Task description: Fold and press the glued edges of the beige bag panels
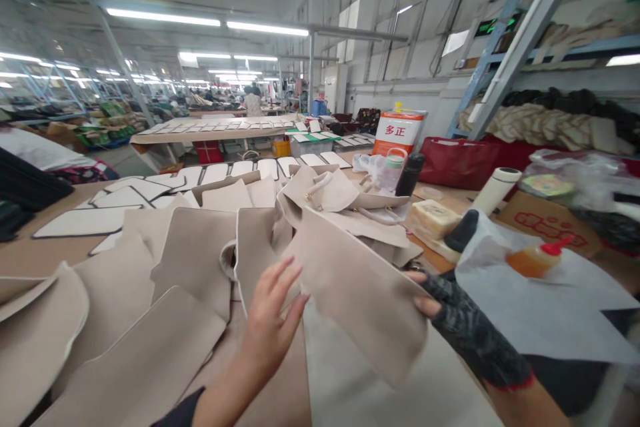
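A large beige leather-like panel (360, 293) is raised at a tilt above the worktable. My right hand (427, 293), in a dark fingerless glove, pinches its right edge. Bare and with fingers apart, my left hand (275, 317) is beside the panel's left edge; whether the fingertips touch it I cannot tell. Under the panel lies a pale flat sheet (340, 380). More beige panels (145, 347) are heaped on the left, some curled at the edges. Behind the raised panel sits a pile of beige pieces with a strap handle and small metal rings (325, 190).
White dark-edged pieces (90, 220) lie in rows farther back. On the right stand a red-and-white can (399, 132), a black bottle (410, 173), a white flask (496, 190) and an amber squeeze bottle (537, 259) on white paper. A metal shelf post (530, 33) rises at the right.
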{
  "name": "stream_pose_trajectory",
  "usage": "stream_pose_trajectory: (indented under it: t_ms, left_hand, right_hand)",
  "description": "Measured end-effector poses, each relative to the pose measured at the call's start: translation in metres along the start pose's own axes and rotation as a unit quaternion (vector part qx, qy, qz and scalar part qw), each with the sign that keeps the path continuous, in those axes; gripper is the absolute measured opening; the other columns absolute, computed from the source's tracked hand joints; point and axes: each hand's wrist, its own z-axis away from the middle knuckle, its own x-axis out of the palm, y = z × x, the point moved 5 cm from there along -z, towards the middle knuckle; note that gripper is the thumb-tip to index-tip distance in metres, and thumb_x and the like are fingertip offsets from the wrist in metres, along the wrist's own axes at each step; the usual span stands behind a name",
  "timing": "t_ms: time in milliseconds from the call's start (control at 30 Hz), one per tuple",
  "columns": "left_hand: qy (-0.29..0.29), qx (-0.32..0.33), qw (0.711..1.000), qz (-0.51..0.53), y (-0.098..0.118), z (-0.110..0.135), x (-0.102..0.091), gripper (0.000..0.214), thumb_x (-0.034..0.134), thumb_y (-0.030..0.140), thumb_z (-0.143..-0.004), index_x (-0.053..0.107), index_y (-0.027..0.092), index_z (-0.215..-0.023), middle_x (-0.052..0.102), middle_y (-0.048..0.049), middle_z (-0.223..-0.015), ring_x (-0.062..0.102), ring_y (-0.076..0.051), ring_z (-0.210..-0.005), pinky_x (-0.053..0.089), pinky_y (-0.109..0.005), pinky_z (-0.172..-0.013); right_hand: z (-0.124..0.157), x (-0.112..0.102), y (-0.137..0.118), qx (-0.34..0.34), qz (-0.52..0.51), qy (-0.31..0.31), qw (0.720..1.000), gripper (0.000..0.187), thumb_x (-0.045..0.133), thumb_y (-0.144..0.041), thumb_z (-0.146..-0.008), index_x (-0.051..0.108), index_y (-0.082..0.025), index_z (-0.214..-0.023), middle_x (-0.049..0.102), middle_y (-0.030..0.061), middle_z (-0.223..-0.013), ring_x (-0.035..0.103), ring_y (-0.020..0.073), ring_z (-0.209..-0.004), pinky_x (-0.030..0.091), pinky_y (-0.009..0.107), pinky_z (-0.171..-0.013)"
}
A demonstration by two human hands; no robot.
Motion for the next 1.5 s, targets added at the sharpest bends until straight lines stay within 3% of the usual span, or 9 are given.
stream_pose_trajectory:
  t_ms: [100, 167, 233, 333, 467, 600, 867, 1067, 1500]
  left_hand:
    - [0.007, -0.107, 0.994, 0.022, -0.011, -0.01, -0.007, 0.066, 0.065, 0.031, -0.076, 0.035, 0.023, -0.134, 0.036, -0.0143, -0.141, 0.041, -0.028, -0.124, 0.041, -0.043, -0.097]
    - [-0.139, -0.242, 0.951, 0.13, -0.026, 0.001, 0.009, 0.073, 0.066, 0.037, -0.072, 0.034, 0.019, -0.135, 0.05, -0.0166, -0.128, 0.058, -0.025, -0.102, 0.051, -0.037, -0.077]
    - [-0.314, -0.34, 0.857, 0.226, -0.032, 0.027, 0.027, 0.063, 0.065, 0.041, -0.072, 0.046, 0.014, -0.125, 0.065, -0.0132, -0.101, 0.062, -0.019, -0.074, 0.049, -0.03, -0.062]
    - [-0.442, -0.331, 0.801, 0.232, -0.027, 0.056, 0.035, 0.041, 0.059, 0.044, -0.076, 0.063, 0.012, -0.1, 0.068, -0.0078, -0.084, 0.058, -0.017, -0.071, 0.045, -0.027, -0.068]
    - [-0.493, -0.209, 0.826, 0.175, -0.007, 0.058, 0.041, 0.037, 0.043, 0.043, -0.086, 0.067, 0.014, -0.081, 0.062, -0.0018, -0.076, 0.053, -0.016, -0.074, 0.039, -0.023, -0.071]
    - [-0.529, -0.199, 0.803, 0.189, 0.002, 0.055, 0.057, 0.04, 0.044, 0.046, -0.085, 0.06, 0.014, -0.068, 0.045, 0.0026, -0.061, 0.041, -0.011, -0.06, 0.033, -0.022, -0.058]
    - [-0.542, -0.4, 0.684, 0.28, -0.006, 0.078, 0.067, 0.045, 0.065, 0.057, -0.064, 0.064, 0.013, -0.072, 0.048, 0.002, -0.062, 0.04, -0.01, -0.058, 0.034, -0.021, -0.053]
    - [-0.539, -0.397, 0.692, 0.269, 0.004, 0.078, 0.062, 0.04, 0.063, 0.052, -0.066, 0.063, 0.013, -0.07, 0.049, 0.0024, -0.061, 0.041, -0.009, -0.056, 0.035, -0.021, -0.054]
    - [-0.528, -0.231, 0.802, 0.155, 0.005, 0.08, 0.069, 0.021, 0.045, 0.026, -0.076, 0.054, 0.014, -0.062, 0.037, 0.0051, -0.054, 0.034, -0.009, -0.054, 0.028, -0.02, -0.051]
  right_hand:
    - [0.042, -0.003, 0.021, 0.041, 0.026, -0.04, 0.998, 0.031, 0.056, -0.045, -0.08, 0.067, -0.024, -0.1, 0.067, 0.0081, -0.102, 0.06, 0.0281, -0.098, 0.05, 0.041, -0.086]
    - [0.059, 0.006, 0.031, 0.058, 0.006, -0.064, 0.996, 0.03, 0.055, -0.044, -0.08, 0.067, -0.023, -0.098, 0.067, 0.0081, -0.099, 0.06, 0.0276, -0.097, 0.05, 0.041, -0.087]
    - [0.069, 0.019, 0.034, 0.063, -0.033, -0.094, 0.993, 0.029, 0.053, -0.042, -0.081, 0.066, -0.021, -0.097, 0.068, 0.0088, -0.099, 0.061, 0.0268, -0.097, 0.05, 0.04, -0.087]
    - [0.072, 0.036, 0.033, 0.049, -0.059, -0.135, 0.988, 0.027, 0.053, -0.038, -0.081, 0.066, -0.019, -0.096, 0.068, 0.0101, -0.098, 0.062, 0.0262, -0.096, 0.051, 0.039, -0.086]
    - [0.064, 0.048, 0.025, -0.003, -0.05, -0.149, 0.988, 0.025, 0.048, -0.029, -0.083, 0.065, -0.017, -0.096, 0.069, 0.0099, -0.096, 0.063, 0.0233, -0.093, 0.051, 0.038, -0.086]
    - [0.057, 0.058, 0.017, -0.055, -0.003, -0.157, 0.986, 0.025, 0.044, -0.021, -0.085, 0.064, -0.017, -0.099, 0.068, 0.0082, -0.098, 0.063, 0.0203, -0.093, 0.051, 0.035, -0.087]
    - [0.066, 0.066, -0.009, -0.245, 0.207, -0.118, 0.94, 0.037, 0.038, -0.01, -0.08, 0.062, -0.018, -0.107, 0.066, 0.0093, -0.098, 0.062, 0.0224, -0.09, 0.053, 0.039, -0.081]
    - [0.071, 0.077, -0.029, -0.258, 0.305, -0.102, 0.911, 0.039, 0.036, -0.01, -0.082, 0.058, -0.019, -0.114, 0.063, 0.0104, -0.101, 0.057, 0.0263, -0.096, 0.04, 0.052, -0.092]
    - [0.094, 0.136, -0.041, -0.312, 0.321, -0.147, 0.882, 0.026, 0.044, -0.008, -0.084, 0.059, -0.023, -0.098, 0.063, 0.0022, -0.09, 0.056, 0.0199, -0.088, 0.04, 0.04, -0.093]
